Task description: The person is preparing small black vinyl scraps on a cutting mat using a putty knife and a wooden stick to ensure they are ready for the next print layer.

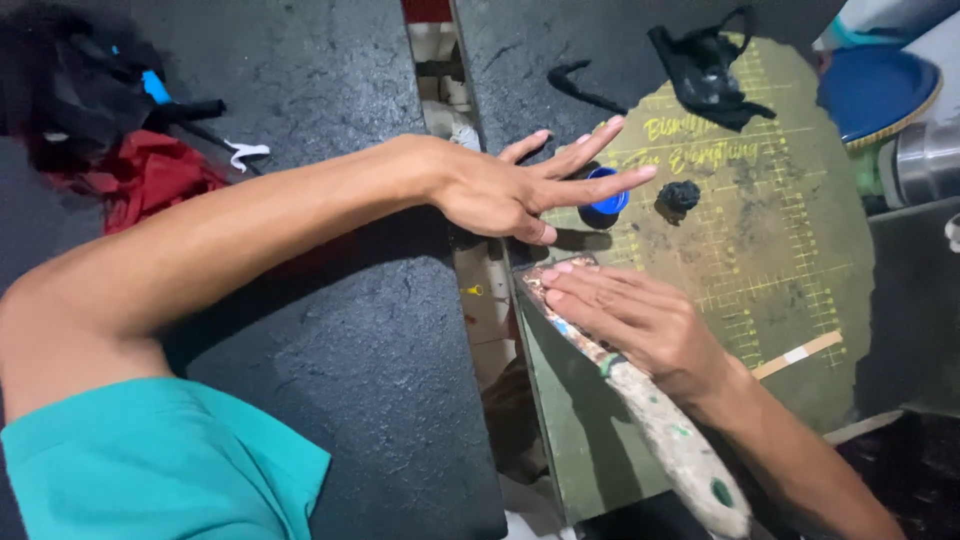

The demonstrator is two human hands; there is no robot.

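In the head view, the left hand [510, 190] reaches across from the left with its fingers spread wide and flat, gripping nothing; its fingertips hover over a small round blue cap [605, 200] that sits on the worn green cutting mat with yellow grid lines [790, 250]. Whether a finger touches the cap cannot be told. Just right of the cap lies a small dark crumpled lump [680, 194], apart from it.

The right hand [635, 320] lies nearer, palm down and fingers straight, pressing on the flat blade end of a paint-stained wooden-handled scraper [660, 425]; it rests on the tool rather than closing around it. The scraper runs along the mat's left edge, its handle pointing near and right.

At the far side of the mat lies a black crumpled cloth piece [705, 70]. A blue round plate with a pale rim [875, 90] sits at the far right, with a shiny metal cylinder [925, 160] just nearer. A thin pale wooden strip [800, 353] lies on the mat's right part. On the dark rough slab surface [330, 350] to the left, a red cloth [150, 175] lies at the far left.
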